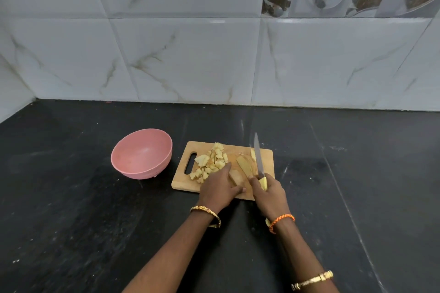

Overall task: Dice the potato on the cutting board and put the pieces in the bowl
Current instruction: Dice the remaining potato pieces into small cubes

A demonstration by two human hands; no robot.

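Note:
A wooden cutting board (266, 157) lies on the dark counter. A heap of diced potato pieces (210, 164) covers its left half, and uncut potato slices (245, 165) lie in its middle. My left hand (220, 189) rests on the board and holds a potato piece (235, 177) under its fingers. My right hand (269, 195) grips the yellow handle of a knife (259, 157), whose blade points away from me over the slices. The pink bowl (141, 153) stands left of the board and looks empty.
The black stone counter (71, 209) spreads wide on all sides of the board. A white marble-tiled wall (190, 59) closes the back and the left corner.

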